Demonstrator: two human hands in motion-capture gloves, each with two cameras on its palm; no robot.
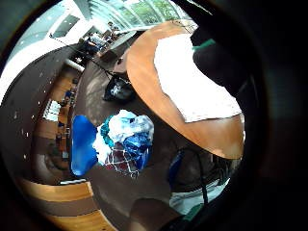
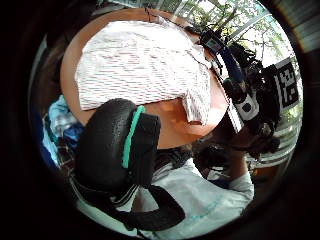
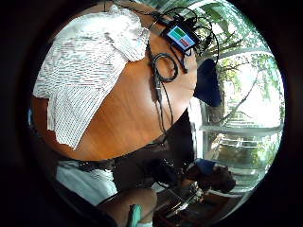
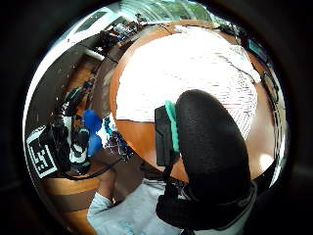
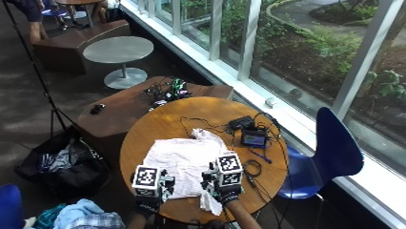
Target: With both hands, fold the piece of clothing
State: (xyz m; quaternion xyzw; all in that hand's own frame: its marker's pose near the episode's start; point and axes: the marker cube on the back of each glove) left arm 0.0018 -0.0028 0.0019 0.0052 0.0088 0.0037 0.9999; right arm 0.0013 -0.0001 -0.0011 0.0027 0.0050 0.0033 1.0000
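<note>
A white, finely striped garment (image 5: 181, 162) lies spread flat on the round wooden table (image 5: 158, 124), with one corner hanging toward the near edge. My left hand (image 5: 151, 194) hovers at the garment's near left edge and my right hand (image 5: 223, 190) at its near right corner. Both palm cameras look down at the cloth (image 2: 145, 65) (image 4: 186, 68) from some way above, and no cloth is between the fingers. The left thumb (image 2: 112, 150) and right thumb (image 4: 210, 147) show relaxed, holding nothing.
A small device with a lit screen (image 5: 255, 140) and looped cables (image 5: 209, 126) lie on the table's far right. A blue chair (image 5: 329, 152) stands to the right. On the floor to the left are a black bag (image 5: 60, 164) and a heap of clothes (image 5: 76, 217).
</note>
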